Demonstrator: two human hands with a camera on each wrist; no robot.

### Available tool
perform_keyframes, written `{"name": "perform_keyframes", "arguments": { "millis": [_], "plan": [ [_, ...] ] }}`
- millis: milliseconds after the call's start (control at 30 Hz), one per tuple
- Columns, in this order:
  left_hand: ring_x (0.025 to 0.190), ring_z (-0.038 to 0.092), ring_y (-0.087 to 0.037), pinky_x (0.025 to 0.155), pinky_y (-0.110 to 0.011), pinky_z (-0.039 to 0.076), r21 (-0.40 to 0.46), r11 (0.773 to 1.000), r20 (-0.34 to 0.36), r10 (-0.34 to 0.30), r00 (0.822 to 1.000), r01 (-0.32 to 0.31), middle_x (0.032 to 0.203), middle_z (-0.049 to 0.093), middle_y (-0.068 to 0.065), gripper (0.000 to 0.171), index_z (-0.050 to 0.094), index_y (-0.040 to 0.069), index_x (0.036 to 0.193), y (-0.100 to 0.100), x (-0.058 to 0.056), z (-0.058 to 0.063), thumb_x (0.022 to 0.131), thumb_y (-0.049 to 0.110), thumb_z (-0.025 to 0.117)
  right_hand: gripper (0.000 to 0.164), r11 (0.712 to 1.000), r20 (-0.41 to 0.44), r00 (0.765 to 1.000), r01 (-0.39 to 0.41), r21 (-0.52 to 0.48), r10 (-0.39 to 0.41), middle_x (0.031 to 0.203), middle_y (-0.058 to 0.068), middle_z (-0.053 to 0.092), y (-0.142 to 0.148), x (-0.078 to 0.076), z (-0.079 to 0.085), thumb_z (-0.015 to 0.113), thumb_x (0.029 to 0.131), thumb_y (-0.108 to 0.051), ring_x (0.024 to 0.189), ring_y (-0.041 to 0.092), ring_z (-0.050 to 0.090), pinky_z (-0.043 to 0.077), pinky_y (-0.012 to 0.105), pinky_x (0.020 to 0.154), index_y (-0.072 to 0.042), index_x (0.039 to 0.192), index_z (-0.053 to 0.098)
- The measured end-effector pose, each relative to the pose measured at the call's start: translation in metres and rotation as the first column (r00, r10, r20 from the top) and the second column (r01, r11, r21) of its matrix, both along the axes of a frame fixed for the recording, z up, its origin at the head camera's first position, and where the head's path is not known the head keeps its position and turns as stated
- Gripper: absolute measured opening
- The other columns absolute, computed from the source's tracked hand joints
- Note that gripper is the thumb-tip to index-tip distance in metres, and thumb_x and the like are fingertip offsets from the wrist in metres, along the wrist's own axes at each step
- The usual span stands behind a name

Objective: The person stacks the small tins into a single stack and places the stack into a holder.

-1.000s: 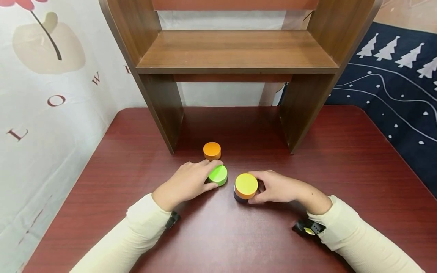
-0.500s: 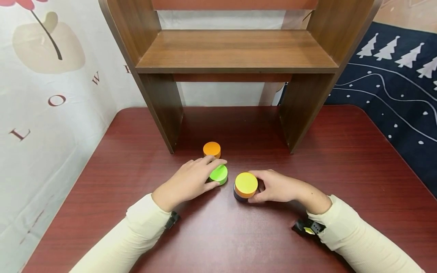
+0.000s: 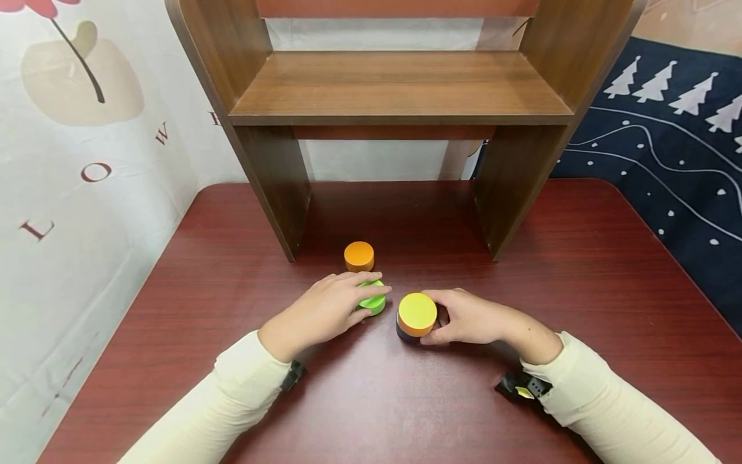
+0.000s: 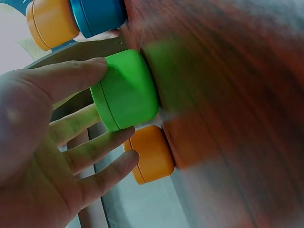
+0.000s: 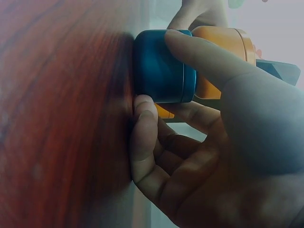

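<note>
A small green lidded jar (image 3: 378, 305) stands on the table, under my left hand (image 3: 324, 312). Thumb and middle finger lie at opposite sides of it, while the index finger reaches over its lid. In the left wrist view the thumb tip touches the lid edge of the green jar (image 4: 130, 90). My right hand (image 3: 472, 317) grips a dark blue jar (image 5: 161, 66) low on the table, thumb on one side and fingers on the other. On top of it sits a yellow-orange jar (image 3: 417, 312). Behind the green jar stands an orange jar (image 3: 359, 256).
A brown wooden shelf unit (image 3: 400, 90) rises at the back of the dark red table (image 3: 406, 399), its side panels flanking the area behind the jars. White printed cloth (image 3: 104, 154) hangs at left, dark blue tree-patterned cloth (image 3: 666, 148) at right.
My left index finger has shifted across the green jar's lid, covering more of it. The right hand and the two stacked jars have stayed in place.
</note>
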State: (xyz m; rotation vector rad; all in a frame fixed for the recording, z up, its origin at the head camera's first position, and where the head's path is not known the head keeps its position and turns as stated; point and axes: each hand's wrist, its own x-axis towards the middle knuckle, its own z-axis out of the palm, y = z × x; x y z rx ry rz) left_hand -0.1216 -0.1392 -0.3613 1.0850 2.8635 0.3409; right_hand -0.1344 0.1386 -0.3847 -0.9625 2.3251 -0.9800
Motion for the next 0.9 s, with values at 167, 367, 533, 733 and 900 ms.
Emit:
{"name": "perform_keyframes", "arguments": {
  "millis": [167,367,533,733,900],
  "plan": [
    [0.135,0.053,-0.025,0.103,-0.052,0.048,0.007,1.0,-0.005,-0.016,1.0,0.016,0.149,0.053,-0.003,0.047,0.062,0.026,0.137,-0.0005,-0.0002,-0.0019,0.091,0.022,0.074,0.05,1.0,-0.001,1.0,-0.004,-0.008,0.004,0.088,-0.006,0.061,-0.0001,-0.0001,-0.0006,0.083,0.081,-0.026,0.071,0.007,0.056,0.05,0.023,0.066,-0.015,0.125,0.06],
    [0.135,0.052,-0.028,0.104,-0.055,0.047,0.019,0.999,-0.01,-0.04,0.999,0.04,0.148,0.053,-0.006,0.044,0.063,0.025,0.136,-0.0007,0.0009,-0.0019,0.094,0.012,0.068,0.051,1.0,0.004,1.0,0.012,0.012,-0.012,0.085,-0.007,0.062,0.0002,0.0008,0.0003,0.083,0.081,-0.026,0.067,0.007,0.057,0.05,0.023,0.065,-0.018,0.126,0.059],
    [0.137,0.05,-0.03,0.104,-0.055,0.047,0.021,0.999,-0.014,-0.048,0.999,0.048,0.149,0.052,-0.007,0.043,0.063,0.025,0.137,-0.0013,0.0013,-0.0018,0.097,0.007,0.062,0.051,1.0,-0.01,1.0,0.019,0.002,-0.019,0.083,-0.006,0.061,0.0008,0.0004,-0.0001,0.083,0.081,-0.026,0.067,0.007,0.056,0.049,0.023,0.064,-0.015,0.125,0.06],
    [0.138,0.049,-0.03,0.104,-0.055,0.047,0.026,0.999,-0.016,-0.043,0.999,0.043,0.149,0.051,-0.008,0.042,0.063,0.025,0.136,-0.0027,0.001,-0.0032,0.098,0.008,0.061,0.051,1.0,0.003,1.0,0.012,-0.005,-0.012,0.083,-0.003,0.06,0.0004,0.0002,0.0004,0.083,0.081,-0.026,0.066,0.008,0.055,0.048,0.023,0.062,-0.013,0.126,0.06],
    [0.136,0.05,-0.03,0.103,-0.054,0.048,0.029,0.999,-0.03,-0.041,0.999,0.042,0.148,0.051,-0.008,0.04,0.063,0.024,0.135,-0.0029,0.001,-0.0039,0.098,0.009,0.062,0.05,1.0,0.0,1.0,0.013,-0.001,-0.013,0.082,-0.002,0.061,0.0,0.0001,0.0003,0.082,0.081,-0.024,0.066,0.007,0.055,0.048,0.022,0.062,-0.014,0.125,0.06]
  ]
}}
